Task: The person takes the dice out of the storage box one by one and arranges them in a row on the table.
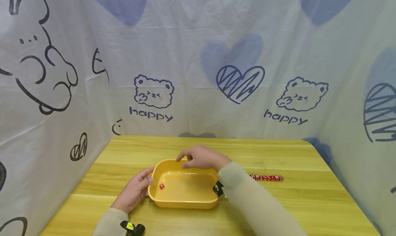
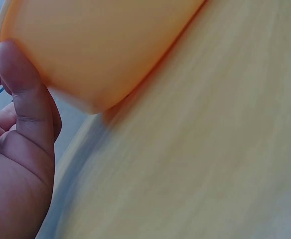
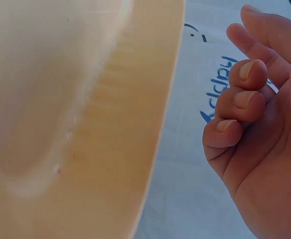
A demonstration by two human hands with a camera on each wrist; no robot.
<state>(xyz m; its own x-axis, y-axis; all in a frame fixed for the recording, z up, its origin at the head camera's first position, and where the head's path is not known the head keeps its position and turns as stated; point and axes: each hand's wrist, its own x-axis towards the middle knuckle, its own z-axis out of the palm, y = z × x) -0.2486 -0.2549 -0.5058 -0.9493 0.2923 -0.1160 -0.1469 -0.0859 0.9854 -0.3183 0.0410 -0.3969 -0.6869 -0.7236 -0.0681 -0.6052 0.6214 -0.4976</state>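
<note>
A yellow plastic tub [image 1: 185, 204] stands on the table, a single red die [image 1: 162, 186] lying on its floor near the left end. My left hand [image 1: 136, 189] grips the tub's left rim; in the left wrist view the thumb [image 2: 18, 67] lies against the tub wall [image 2: 100, 45]. Over the tub's far rim hovers my right hand [image 1: 202, 157], holding nothing. Its last three fingers [image 3: 242, 99] are loosely curled in the right wrist view, while thumb and index finger reach out farther, beside the tub wall [image 3: 130, 99].
Red dice [image 1: 267, 178] sit in a row right of the tub, partly hidden behind the right sleeve [image 1: 247, 194]. The wooden table [image 1: 148, 222] is enclosed by white curtains [image 1: 191, 102] printed with bears and hearts.
</note>
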